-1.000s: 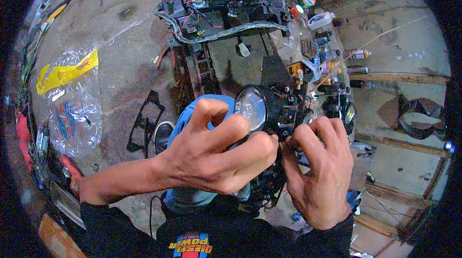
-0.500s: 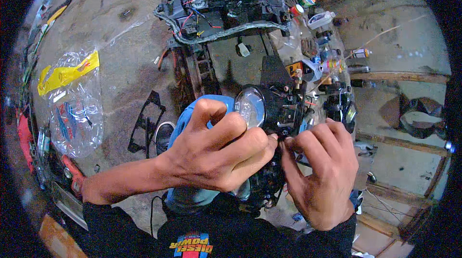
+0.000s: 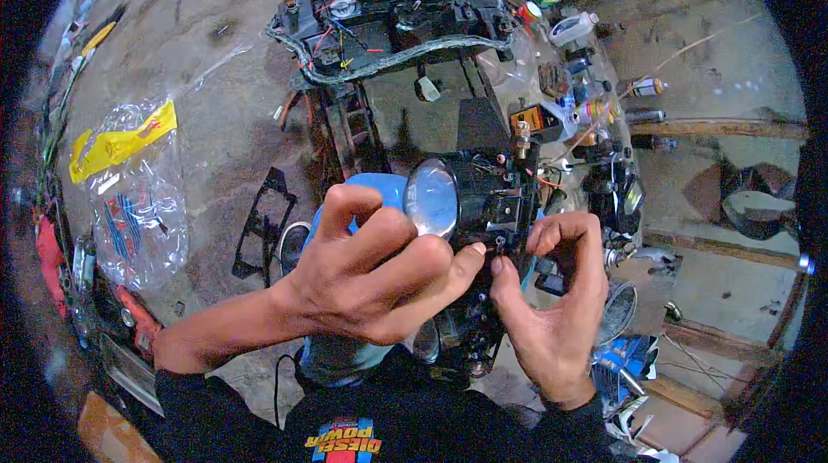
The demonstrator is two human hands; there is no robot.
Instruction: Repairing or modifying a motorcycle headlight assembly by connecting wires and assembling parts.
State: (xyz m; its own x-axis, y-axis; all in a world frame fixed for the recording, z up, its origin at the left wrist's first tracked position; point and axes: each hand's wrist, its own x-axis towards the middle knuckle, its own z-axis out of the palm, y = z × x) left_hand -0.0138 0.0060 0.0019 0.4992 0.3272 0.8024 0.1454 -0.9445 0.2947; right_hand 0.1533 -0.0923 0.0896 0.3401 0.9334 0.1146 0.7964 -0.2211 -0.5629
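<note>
Head view: a black lamp housing [image 3: 483, 204] with a clear rounded lens [image 3: 431, 198] is seen in front of the person's body, beside a blue-clad knee [image 3: 371, 188]. Its near edge is touched by the thumb of the left hand [image 3: 371, 269]; the fingers of that grip are curled near the lens, but whether anything is grasped by them cannot be told. By the right hand [image 3: 561, 299] nothing is seen to be clenched: its grip is released, thumb and bent forefinger parted close to the housing's edge. On the floor [image 3: 211, 144], a flat black frame [image 3: 274, 181] and a clear plastic bag [image 3: 142, 234] with a yellow band are seen to the left.
</note>
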